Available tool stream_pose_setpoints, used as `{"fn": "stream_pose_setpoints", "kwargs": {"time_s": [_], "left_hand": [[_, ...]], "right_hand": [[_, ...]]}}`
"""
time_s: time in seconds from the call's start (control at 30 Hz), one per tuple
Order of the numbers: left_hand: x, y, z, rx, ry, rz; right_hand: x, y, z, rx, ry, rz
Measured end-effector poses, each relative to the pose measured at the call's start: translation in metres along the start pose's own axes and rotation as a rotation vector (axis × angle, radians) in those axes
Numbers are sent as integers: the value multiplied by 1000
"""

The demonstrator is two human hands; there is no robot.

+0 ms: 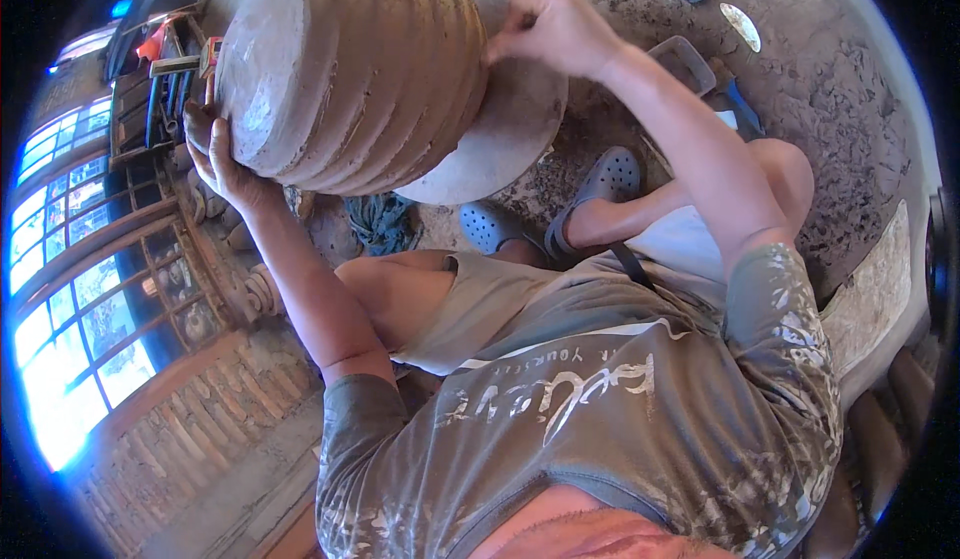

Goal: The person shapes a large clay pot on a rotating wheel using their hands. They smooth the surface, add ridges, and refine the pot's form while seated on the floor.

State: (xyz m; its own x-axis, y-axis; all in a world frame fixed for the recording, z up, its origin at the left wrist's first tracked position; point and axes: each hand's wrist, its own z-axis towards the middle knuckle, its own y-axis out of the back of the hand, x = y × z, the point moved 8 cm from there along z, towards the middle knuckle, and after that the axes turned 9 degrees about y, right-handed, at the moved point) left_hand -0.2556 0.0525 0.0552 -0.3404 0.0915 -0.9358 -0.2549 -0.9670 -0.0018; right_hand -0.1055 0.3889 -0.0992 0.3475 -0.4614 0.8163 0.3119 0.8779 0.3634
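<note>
A large grey-brown clay pot (390, 79) with ridged, coiled walls lies tilted on its side at the upper left. Its smooth flat base (262, 69) faces left. My left hand (222, 154) grips the lower edge of that base, thumb along the clay and fingers reaching behind it. At the pot's opposite, right-hand end, my right hand (560, 31) is closed, with curled fingertips pinching the rim; the pot's mouth is hidden. A round, flat grey disc (505, 154) shows behind and below the pot.
A bundled dark teal cloth (385, 221) lies below the pot, near my feet in grey clogs (612, 176). On the clay-smeared floor at right are a clear plastic tub (684, 64) and a blue-handled tool (742, 104). A tool rack (165, 84) stands left, by latticed windows.
</note>
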Motion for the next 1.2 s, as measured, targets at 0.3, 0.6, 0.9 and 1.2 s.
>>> {"fn": "stream_pose_setpoints", "kwargs": {"time_s": [0.3, 0.6, 0.9, 1.2], "left_hand": [[-9, -8, -28, -213, 2, 41], [-21, -29, -67, -391, 23, 149], [-17, -34, -81, -425, 40, 181], [-25, -47, -85, -435, 6, 214]], "right_hand": [[30, -17, -26, -102, 74, -123], [81, -72, -95, -325, -19, 104], [116, -100, -123, -175, 32, -49], [69, -51, -79, -309, -21, 41]]}}
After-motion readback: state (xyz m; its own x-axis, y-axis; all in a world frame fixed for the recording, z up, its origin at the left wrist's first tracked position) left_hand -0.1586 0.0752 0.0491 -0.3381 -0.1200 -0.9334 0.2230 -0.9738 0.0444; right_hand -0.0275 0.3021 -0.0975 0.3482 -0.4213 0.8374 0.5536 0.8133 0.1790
